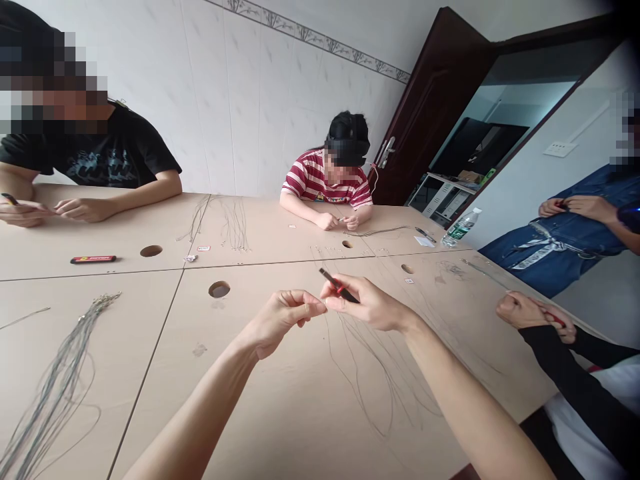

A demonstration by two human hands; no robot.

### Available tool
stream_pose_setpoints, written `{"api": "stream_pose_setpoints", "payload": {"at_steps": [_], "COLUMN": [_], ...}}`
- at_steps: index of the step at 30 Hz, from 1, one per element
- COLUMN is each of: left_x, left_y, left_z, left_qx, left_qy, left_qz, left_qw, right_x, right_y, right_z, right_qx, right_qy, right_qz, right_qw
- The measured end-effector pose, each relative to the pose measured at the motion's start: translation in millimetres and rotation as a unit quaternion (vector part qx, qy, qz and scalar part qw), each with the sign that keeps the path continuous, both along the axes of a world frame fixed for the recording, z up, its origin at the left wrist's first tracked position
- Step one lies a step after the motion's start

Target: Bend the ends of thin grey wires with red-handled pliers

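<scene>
My left hand (287,317) is closed in a pinch, thumb against forefinger, on the end of a thin grey cord (329,333). That cord hangs from between the fingertips and loops down to the table. My right hand (370,303) meets it fingertip to fingertip and grips a slim black tool with a red part (331,279), its dark end pointing up and left. The tool's exact kind is hard to make out. Beneath both hands, several loose thin cords (390,373) spread over the table. Whatever small piece sits between the fingertips is hidden.
A thick bundle of grey cords (75,360) lies at left on the table (240,413). Beyond are a red-and-black cutter-like object (93,259), cable holes (219,289) and a water bottle (461,228). Co-workers sit opposite; another person's hands (535,317) are close at right.
</scene>
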State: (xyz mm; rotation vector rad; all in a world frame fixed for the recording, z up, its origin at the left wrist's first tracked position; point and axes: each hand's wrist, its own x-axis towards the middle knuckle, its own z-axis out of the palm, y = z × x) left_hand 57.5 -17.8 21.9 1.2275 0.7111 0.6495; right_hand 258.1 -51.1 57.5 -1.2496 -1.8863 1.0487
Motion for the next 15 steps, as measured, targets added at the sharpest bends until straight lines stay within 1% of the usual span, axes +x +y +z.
{"api": "stream_pose_setpoints", "payload": {"at_steps": [2, 3, 4, 6, 8, 10, 12, 15], "left_x": [3, 5, 8, 14, 23, 33, 43, 56], "left_y": [3, 6, 9, 18, 29, 42, 57, 81], "left_z": [2.0, 2.4, 2.3, -0.4, -6.8, -16.5, -27.8, -43.3], "left_qx": [0.000, -0.001, -0.003, -0.006, -0.008, -0.008, -0.007, -0.004], "left_qy": [-0.002, -0.004, -0.006, -0.007, -0.005, 0.002, 0.013, 0.039], "left_qz": [0.009, 0.016, 0.024, 0.039, 0.053, 0.062, 0.072, 0.087], "left_qw": [1.000, 1.000, 1.000, 0.999, 0.999, 0.998, 0.997, 0.995], "right_x": [1, 1, 1, 0, 0, 2, 6, 14], "right_y": [-3, -6, -10, -21, -36, -54, -74, -104], "right_z": [-14.4, -23.7, -34.0, -55.2, -73.7, -86.9, -95.1, -103.9], "right_qx": [-0.026, -0.063, -0.115, -0.238, -0.304, -0.315, -0.318, -0.325], "right_qy": [0.099, 0.157, 0.222, 0.340, 0.422, 0.472, 0.507, 0.540], "right_qz": [-0.063, -0.083, -0.090, -0.059, -0.042, -0.048, -0.071, -0.129], "right_qw": [0.993, 0.982, 0.964, 0.908, 0.853, 0.822, 0.798, 0.766]}}
